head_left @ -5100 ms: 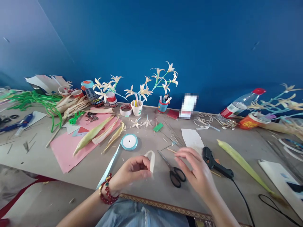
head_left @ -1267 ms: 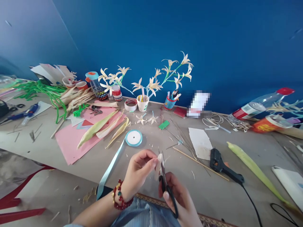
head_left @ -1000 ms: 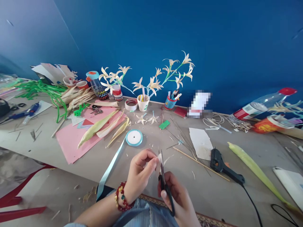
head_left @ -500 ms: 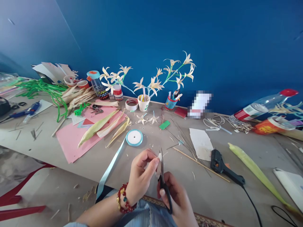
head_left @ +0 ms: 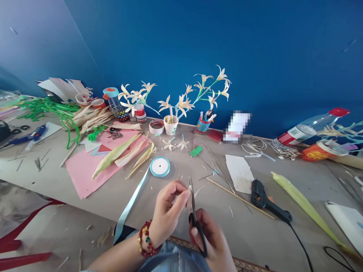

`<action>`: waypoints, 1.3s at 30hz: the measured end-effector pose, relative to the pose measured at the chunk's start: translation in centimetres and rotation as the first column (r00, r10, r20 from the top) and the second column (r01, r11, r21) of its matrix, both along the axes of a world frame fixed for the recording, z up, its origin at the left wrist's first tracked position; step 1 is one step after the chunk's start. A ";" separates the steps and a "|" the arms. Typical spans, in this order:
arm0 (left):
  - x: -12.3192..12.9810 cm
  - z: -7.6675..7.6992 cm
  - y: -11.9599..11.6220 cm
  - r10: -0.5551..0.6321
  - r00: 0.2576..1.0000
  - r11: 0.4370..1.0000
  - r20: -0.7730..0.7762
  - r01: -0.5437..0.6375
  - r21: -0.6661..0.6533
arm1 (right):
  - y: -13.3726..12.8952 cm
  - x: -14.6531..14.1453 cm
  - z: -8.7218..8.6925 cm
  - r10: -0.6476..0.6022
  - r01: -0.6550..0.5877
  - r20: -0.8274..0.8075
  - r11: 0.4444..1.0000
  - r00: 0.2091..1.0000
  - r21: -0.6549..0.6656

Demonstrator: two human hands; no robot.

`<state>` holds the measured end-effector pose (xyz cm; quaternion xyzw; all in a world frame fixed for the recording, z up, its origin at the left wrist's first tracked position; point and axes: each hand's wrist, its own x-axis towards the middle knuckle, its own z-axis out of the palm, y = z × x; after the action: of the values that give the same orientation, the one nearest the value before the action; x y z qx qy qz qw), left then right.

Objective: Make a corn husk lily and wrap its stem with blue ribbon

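Note:
Between the thumb and fingers of my left hand (head_left: 169,206) is pinched a small pale piece (head_left: 190,187), perhaps husk; most of it is hidden. My right hand (head_left: 212,236) is closed round the black handles of a pair of scissors (head_left: 193,206). Their blades point away from me, right beside the left fingertips and against the pale piece. Ahead of the left hand lies a spool of light blue ribbon (head_left: 160,167), its loose end trailing to the table's near edge. A thin pale scrap (head_left: 199,190) rests just right of the blades.
To the right are a black glue gun (head_left: 266,202), a wooden stick (head_left: 241,198) and a green corn husk (head_left: 306,207). Pink paper (head_left: 79,170) with husks lies left. A cup (head_left: 171,126) of husk flowers stands near the blue wall, a plastic bottle (head_left: 309,130) at right.
The scissor blades have moved slightly along the pale piece, and less of it shows. A thin scrap shows more clearly beside the blades. The view has shifted a little.

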<state>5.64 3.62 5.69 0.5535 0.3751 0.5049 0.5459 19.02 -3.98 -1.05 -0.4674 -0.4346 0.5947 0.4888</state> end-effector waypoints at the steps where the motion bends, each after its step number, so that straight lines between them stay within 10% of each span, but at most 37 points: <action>1: -0.1 0.0 0.0 -0.007 1.000 1.000 -0.004 0.007 0.002 | 0.0 0.0 0.1 -0.002 0.001 -0.018 1.000 1.000 -0.009; 16: -1.1 -0.1 0.8 -0.207 0.978 0.977 -0.014 0.206 -0.047 | 0.2 1.0 2.7 0.071 -0.079 -0.076 0.991 0.995 -0.105; 24: -2.2 0.7 2.1 -0.455 0.880 0.852 0.138 0.475 -0.218 | 0.5 2.5 1.8 0.247 -0.265 -0.181 0.960 0.952 -0.087; 39: -3.1 1.5 5.5 -0.680 0.733 0.703 -0.029 0.640 -0.312 | 0.5 3.6 3.6 0.195 -0.196 -0.018 0.971 0.981 -0.140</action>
<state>2.59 9.11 7.21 0.6022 0.2569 0.1764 0.7350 22.58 -3.49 2.56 -0.4546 -0.4343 0.6702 0.3944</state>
